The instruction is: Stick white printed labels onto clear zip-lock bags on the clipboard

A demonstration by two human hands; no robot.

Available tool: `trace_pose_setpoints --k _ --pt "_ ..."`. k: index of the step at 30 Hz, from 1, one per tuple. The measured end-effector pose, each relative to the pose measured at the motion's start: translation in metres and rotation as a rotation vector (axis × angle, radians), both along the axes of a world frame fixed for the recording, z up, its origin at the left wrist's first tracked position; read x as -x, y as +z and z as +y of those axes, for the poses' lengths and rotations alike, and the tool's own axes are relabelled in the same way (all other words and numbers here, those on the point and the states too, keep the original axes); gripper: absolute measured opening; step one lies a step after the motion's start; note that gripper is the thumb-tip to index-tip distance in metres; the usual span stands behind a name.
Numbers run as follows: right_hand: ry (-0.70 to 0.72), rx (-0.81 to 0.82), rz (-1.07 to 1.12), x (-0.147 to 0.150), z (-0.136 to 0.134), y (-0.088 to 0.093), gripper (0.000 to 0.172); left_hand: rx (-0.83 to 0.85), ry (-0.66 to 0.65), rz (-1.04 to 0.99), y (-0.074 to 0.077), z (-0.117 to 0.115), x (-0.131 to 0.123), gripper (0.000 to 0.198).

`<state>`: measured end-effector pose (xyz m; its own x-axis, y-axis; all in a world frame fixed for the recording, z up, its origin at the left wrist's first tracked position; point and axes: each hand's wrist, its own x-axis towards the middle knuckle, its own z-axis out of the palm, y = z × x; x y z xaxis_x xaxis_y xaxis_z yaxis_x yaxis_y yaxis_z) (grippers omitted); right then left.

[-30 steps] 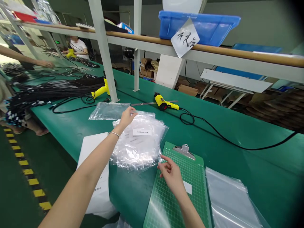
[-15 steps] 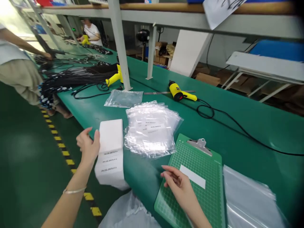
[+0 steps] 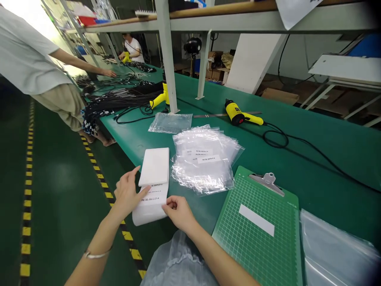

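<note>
Over the green workbench (image 3: 327, 167) edge, both hands (image 3: 127, 194) on folded white labels (image 3: 151, 198)

Worn on the person's head, the single camera looks forward and down from above the near edge of the green table (image 3: 327, 167), its wide lens bending straight lines. The left hand (image 3: 127, 194) and right hand (image 3: 178, 214) sit close, low in the frame; the shelf (image 3: 238, 20) crosses the top, and a far co-worker (image 3: 132, 49) appears well along the table, upper left.
</note>
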<state>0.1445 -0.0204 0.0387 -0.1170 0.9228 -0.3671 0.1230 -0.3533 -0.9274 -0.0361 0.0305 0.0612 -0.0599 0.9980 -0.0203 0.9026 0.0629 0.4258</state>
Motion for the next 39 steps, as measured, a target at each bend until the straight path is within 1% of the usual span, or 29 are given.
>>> trace_pose_setpoints --k 1,3,4,5,6,7,10,12,13,14,15,16,17,19,20,21,23,25,27,29,31,32,34,39 --pt "-0.007 -0.008 0.005 0.0 -0.002 -0.001 0.004 -0.062 -0.099 0.146 -0.002 0.006 0.0 0.056" --pt "-0.019 -0.016 0.021 -0.001 -0.008 -0.003 0.005 -0.143 -0.372 0.31 -0.003 0.019 0.0 0.034" --pt "-0.025 -0.017 0.032 -0.003 -0.011 -0.003 0.005 -0.182 -0.503 0.353 -0.002 0.027 0.001 0.027" --pt "-0.034 -0.015 0.044 -0.004 -0.013 -0.004 0.004 -0.221 -0.599 0.385 0.003 0.036 0.001 0.022" --pt "-0.043 -0.011 0.057 -0.005 -0.015 -0.004 0.004 -0.261 -0.651 0.408 0.009 0.046 0.001 0.021" --pt "-0.052 -0.007 0.071 -0.006 -0.016 -0.004 0.004 -0.296 -0.662 0.426 0.018 0.059 0.0 0.021" --pt "-0.069 0.009 0.118 -0.009 -0.017 -0.002 0.007 -0.394 -0.558 0.448 0.055 0.101 -0.01 0.024" --pt "-0.073 0.019 0.149 -0.009 -0.018 -0.001 0.01 -0.521 -0.395 0.451 0.079 0.127 -0.022 0.026" --pt "-0.074 0.023 0.163 -0.009 -0.018 0.0 0.012 -0.584 -0.314 0.434 0.088 0.136 -0.028 0.03" --pt "-0.076 0.026 0.176 -0.009 -0.018 0.001 0.013 -0.612 -0.268 0.426 0.096 0.141 -0.035 0.037" --pt "-0.077 0.028 0.189 -0.009 -0.018 0.002 0.015 -0.624 -0.248 0.421 0.1 0.141 -0.04 0.044" --pt "-0.08 0.028 0.2 -0.009 -0.018 0.004 0.018 -0.611 -0.25 0.405 0.102 0.135 -0.045 0.047" --pt "-0.086 0.027 0.21 -0.009 -0.017 0.005 0.02 -0.563 -0.292 0.384 0.102 0.123 -0.049 0.043" --pt "-0.109 0.016 0.226 -0.007 -0.017 0.007 0.024 -0.391 -0.482 0.303 0.095 0.085 -0.052 0.019" --pt "-0.123 0.006 0.232 -0.006 -0.016 0.008 0.025 -0.318 -0.596 0.251 0.088 0.063 -0.051 0.016" --pt "-0.136 -0.006 0.238 -0.005 -0.016 0.01 0.026 -0.295 -0.681 0.211 0.081 0.04 -0.049 0.017" --pt "-0.154 -0.036 0.242 -0.003 -0.014 0.013 0.027 -0.31 -0.722 0.193 0.067 0.0 -0.043 0.018" --pt "-0.158 -0.071 0.227 -0.001 -0.013 0.017 0.026 -0.347 -0.7 0.17 0.056 -0.025 -0.04 0.018" --pt "-0.156 -0.103 0.189 0.0 -0.013 0.021 0.024 -0.423 -0.688 0.184 0.051 -0.037 -0.039 0.021" --pt "-0.151 -0.128 0.14 0.001 -0.013 0.024 0.021 -0.507 -0.719 0.255 0.051 -0.04 -0.04 0.022" --pt "-0.137 -0.146 0.097 0.001 -0.013 0.028 0.018 -0.536 -0.757 0.299 0.053 -0.039 -0.04 0.021" --pt "-0.129 -0.154 0.083 0.002 -0.014 0.029 0.018 -0.519 -0.756 0.283 0.053 -0.039 -0.039 0.021" --pt "-0.106 -0.17 0.071 0.002 -0.015 0.031 0.018 -0.446 -0.725 0.18 0.052 -0.04 -0.035 0.022" --pt "-0.077 -0.209 0.056 0.002 -0.018 0.031 0.02 -0.164 -0.597 -0.107 0.041 -0.042 -0.028 0.025"
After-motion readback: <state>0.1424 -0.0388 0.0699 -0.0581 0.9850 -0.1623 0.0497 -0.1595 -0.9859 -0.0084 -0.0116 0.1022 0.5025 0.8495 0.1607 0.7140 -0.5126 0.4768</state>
